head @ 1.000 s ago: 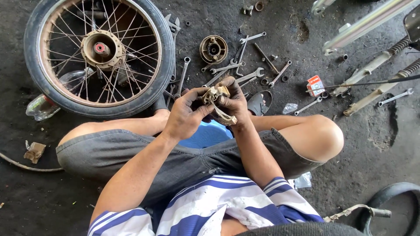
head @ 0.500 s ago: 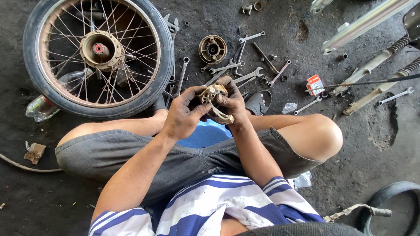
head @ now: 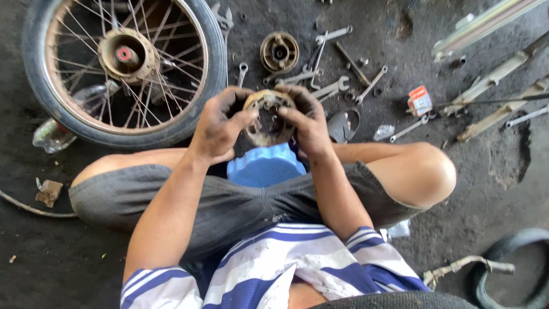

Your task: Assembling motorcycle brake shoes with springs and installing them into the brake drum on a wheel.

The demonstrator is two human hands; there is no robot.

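Both of my greasy hands grip a round, rusty metal brake part (head: pixel 266 114) held up in front of me, above a blue plastic lid-like object (head: pixel 264 166) between my knees. My left hand (head: pixel 220 123) clasps its left side with the thumb across the rim. My right hand (head: pixel 307 117) holds its right side, fingers curled over the top edge. I sit cross-legged on the dark floor in grey shorts and a blue-and-white striped shirt.
A spoked motorcycle wheel (head: pixel 123 63) lies at the upper left. A round hub plate (head: pixel 279 52), several wrenches (head: pixel 329 88) and a small orange box (head: pixel 420 100) lie on the floor ahead. Metal fork tubes (head: pixel 497 74) lie upper right, a tyre (head: pixel 514 263) lower right.
My hands have shifted slightly on the brake part, turning it a little. The view has tilted slightly; nothing else moved.
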